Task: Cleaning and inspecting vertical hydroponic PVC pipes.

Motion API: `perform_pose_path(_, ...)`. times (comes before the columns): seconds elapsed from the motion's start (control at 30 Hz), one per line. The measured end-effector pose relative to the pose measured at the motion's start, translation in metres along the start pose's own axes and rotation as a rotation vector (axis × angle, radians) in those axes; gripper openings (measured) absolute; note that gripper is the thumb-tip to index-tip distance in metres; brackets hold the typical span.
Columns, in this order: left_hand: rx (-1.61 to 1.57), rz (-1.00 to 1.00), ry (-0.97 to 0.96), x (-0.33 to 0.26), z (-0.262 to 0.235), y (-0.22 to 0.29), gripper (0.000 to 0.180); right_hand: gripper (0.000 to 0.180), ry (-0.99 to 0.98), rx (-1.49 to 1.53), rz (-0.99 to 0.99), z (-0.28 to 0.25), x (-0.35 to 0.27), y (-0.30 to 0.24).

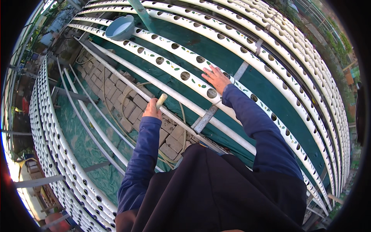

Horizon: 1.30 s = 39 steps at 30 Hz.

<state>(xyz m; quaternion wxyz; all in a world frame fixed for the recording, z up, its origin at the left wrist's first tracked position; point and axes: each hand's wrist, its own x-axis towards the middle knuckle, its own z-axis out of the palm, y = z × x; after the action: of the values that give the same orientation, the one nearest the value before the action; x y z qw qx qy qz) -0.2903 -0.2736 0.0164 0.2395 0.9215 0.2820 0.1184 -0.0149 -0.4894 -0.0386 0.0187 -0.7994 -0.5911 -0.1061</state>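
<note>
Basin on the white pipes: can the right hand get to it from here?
Probably not without stepping or leaning: the right hand is at the white pipes, well short of the basin. Nothing seems to block the way between them.

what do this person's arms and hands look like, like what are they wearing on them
Both the left hand and the right hand are bare, with no gloves. The left sleeve and right sleeve are long, dark blue and plain, slightly creased, reaching to about the wrists. No cables show on either arm.
</note>
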Motion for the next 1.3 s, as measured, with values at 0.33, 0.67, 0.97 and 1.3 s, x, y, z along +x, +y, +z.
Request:
perform_pose_path(0.33, 0.072, -0.082, -0.073, -0.011, 0.009, 0.024, 0.035, 0.037, 0.173, 0.110, -0.011, 0.000, -0.014, 0.014)
perform_pose_path(0.67, 0.035, 0.088, -0.030, 0.038, -0.004, 0.031, 0.037, 0.023, 0.303, 0.218, 0.285, -0.010, -0.025, -0.003)
perform_pose_path(0.97, -0.044, 0.219, -0.066, 0.083, 0.021, 0.023, 0.037, 0.016, 0.278, 0.217, 0.551, -0.022, -0.011, -0.026)
perform_pose_path(1.3, -0.085, 0.318, -0.092, 0.098, 0.002, -0.007, 0.042, 0.030, 0.135, 0.257, 0.760, -0.033, 0.005, -0.037)
